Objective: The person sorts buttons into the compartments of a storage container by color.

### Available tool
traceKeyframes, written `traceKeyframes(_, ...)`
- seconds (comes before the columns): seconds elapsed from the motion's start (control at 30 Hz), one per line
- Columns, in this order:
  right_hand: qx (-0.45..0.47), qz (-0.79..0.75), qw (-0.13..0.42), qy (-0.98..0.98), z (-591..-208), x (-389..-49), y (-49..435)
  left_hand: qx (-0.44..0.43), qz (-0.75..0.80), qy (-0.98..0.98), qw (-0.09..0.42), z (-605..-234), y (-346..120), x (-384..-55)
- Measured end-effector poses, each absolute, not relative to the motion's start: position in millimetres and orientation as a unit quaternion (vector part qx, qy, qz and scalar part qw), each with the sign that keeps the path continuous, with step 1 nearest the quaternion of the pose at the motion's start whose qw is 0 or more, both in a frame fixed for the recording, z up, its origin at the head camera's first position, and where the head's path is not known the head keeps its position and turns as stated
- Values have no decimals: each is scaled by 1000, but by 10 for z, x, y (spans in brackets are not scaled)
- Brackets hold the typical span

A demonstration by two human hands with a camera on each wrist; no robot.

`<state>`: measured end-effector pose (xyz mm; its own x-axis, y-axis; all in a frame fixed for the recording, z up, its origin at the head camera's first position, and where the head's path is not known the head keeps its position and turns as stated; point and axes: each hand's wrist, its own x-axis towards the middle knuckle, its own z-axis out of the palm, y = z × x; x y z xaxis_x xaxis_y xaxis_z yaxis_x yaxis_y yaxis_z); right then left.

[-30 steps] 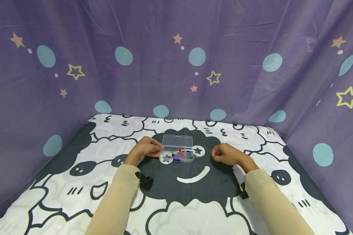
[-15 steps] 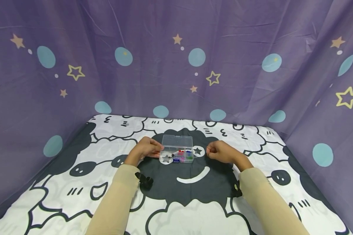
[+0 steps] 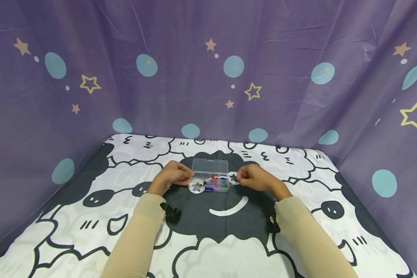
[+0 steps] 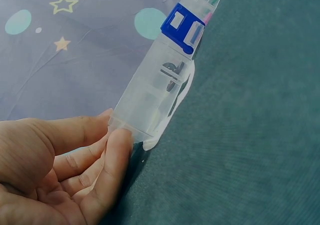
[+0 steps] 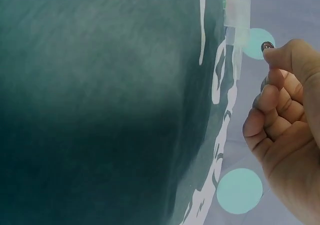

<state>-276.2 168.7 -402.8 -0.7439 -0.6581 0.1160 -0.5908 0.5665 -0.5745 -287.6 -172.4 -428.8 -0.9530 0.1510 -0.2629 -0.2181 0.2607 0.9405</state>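
A clear plastic compartment box (image 4: 142, 92) lies on the dark part of the sheet, its lid (image 3: 210, 165) raised at the back. Red, blue, green, pink and black beads (image 3: 215, 188) show inside, and a blue latch (image 4: 184, 27) is on the front. My left hand (image 3: 175, 173) pinches the left end of the box between thumb and fingers. Just off the box's right end, my right hand (image 3: 255, 177) pinches a small dark round bead (image 5: 267, 46) between thumb and forefinger, the other fingers curled in.
A sheet (image 3: 229, 255) printed with black and white cartoon sheep covers the surface. Behind it and at both sides hangs a purple curtain (image 3: 194, 100) with stars and blue dots. A black strap (image 3: 172, 213) hangs at the left cuff.
My right hand has moved left, closer to the right end of the box. The left hand and the box have stayed in place.
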Motion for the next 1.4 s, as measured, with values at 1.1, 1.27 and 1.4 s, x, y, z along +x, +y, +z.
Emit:
traceKeyframes(1.1,-376,-281,73,880,-3999,-2799,1149,-16,610,776,160,-4249,-1724,-2871)
traceKeyframes(1.27,-377,-279,81,879,-3999,-2810,1054,-18,613,774,159,-4257,-1726,-2876)
traceKeyframes(1.4,-382,-272,84,879,-4010,-2821,987,-16,613,774,160,-4262,-1728,-2873)
